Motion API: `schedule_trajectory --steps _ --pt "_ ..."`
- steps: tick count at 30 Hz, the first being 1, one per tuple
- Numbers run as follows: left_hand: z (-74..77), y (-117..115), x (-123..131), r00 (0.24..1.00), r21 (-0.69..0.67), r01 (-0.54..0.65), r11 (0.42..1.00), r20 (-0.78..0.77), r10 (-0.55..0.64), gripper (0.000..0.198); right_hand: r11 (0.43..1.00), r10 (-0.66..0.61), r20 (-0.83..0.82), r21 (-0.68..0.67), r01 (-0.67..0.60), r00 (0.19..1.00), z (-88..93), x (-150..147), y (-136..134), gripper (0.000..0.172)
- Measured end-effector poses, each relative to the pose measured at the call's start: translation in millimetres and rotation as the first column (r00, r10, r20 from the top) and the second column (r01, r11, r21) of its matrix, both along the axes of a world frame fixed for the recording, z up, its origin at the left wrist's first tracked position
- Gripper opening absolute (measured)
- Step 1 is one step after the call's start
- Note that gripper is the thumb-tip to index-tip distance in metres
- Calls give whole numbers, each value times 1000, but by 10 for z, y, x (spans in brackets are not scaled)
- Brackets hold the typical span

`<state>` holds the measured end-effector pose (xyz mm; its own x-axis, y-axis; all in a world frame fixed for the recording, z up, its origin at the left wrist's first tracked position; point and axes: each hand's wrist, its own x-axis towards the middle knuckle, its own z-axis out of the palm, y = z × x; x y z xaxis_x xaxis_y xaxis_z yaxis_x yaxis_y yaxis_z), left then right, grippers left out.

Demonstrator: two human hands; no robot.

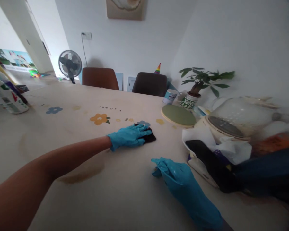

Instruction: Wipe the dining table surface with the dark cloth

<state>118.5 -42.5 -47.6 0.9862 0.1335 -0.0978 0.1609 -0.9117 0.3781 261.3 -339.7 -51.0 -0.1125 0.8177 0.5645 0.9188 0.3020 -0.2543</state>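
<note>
My left hand (129,136), in a blue glove, reaches out across the table and presses flat on a small black cloth (149,138) lying on the cream flower-print tablecloth (69,128). The cloth peeks out under and beyond the fingertips. My right hand (175,179), also in a blue glove, rests on the tablecloth nearer to me with fingers loosely curled and nothing in it. A brownish stain (83,175) marks the cloth below my left forearm.
Clutter fills the right side: a round green mat (179,115), a lidded cooker pot (231,123), white paper and a black item (214,160), a potted plant (197,86), a small cup (170,96). A spray bottle (8,98) stands far left. Two chairs (100,78) and a fan (70,65) stand behind.
</note>
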Motion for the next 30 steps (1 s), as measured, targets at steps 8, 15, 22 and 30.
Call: schedule_trajectory --steps 8,15,22,30 --pt "149 762 767 925 43 -380 924 30 379 75 1000 -4 -20 18 4 1000 -25 29 -49 42" --pt "200 1064 734 899 33 -437 899 62 434 73 1000 -8 -3 -20 8 1000 -58 118 -57 42" --pt "266 765 4 958 -8 -287 958 -30 287 75 1000 -2 60 6 2 998 -51 100 -42 42" --pt "206 46 -1451 998 -166 -56 985 -10 55 79 1000 12 -56 28 -11 998 -82 92 39 46"
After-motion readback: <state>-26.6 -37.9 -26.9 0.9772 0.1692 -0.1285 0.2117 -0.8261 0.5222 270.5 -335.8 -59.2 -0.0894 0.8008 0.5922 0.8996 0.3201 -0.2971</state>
